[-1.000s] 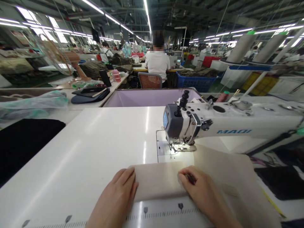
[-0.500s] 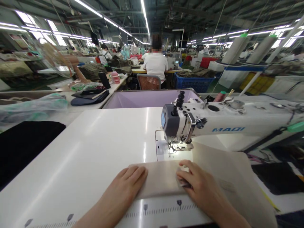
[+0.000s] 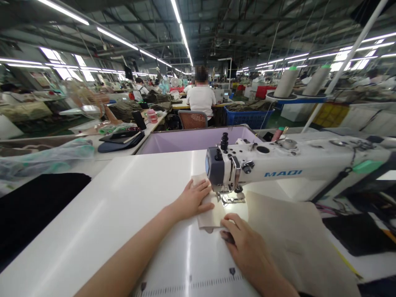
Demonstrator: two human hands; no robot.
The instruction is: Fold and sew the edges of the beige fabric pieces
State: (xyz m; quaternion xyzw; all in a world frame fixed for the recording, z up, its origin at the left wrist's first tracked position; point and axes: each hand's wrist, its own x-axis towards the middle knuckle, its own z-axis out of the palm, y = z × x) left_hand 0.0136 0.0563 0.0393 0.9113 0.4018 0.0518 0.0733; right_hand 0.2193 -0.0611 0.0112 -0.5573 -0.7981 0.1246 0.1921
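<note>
Just left of the presser foot (image 3: 233,200), my left hand (image 3: 194,199) lies flat with fingers spread on a small beige fabric piece (image 3: 213,220). That piece reaches under the head of the white sewing machine (image 3: 262,159). My right hand (image 3: 249,245) is in front of the needle area, its fingers bent and fingertips at the piece's near right edge. A small dark object (image 3: 228,236) shows within its curled fingers; its kind is unclear. Beside the right hand, a larger beige sheet (image 3: 287,235) lies on the machine bed.
A printed ruler scale (image 3: 198,284) runs along the near table edge (image 3: 173,264). Black fabric (image 3: 40,202) lies at left, another dark cloth (image 3: 355,233) at right. Beyond the table is a lilac-lined bin (image 3: 182,140); a person (image 3: 201,99) sits farther off.
The fabric piece has turned and moved forward to the presser foot. My left hand has moved forward and right with it; my right hand has shifted slightly left. The camera view has tilted up.
</note>
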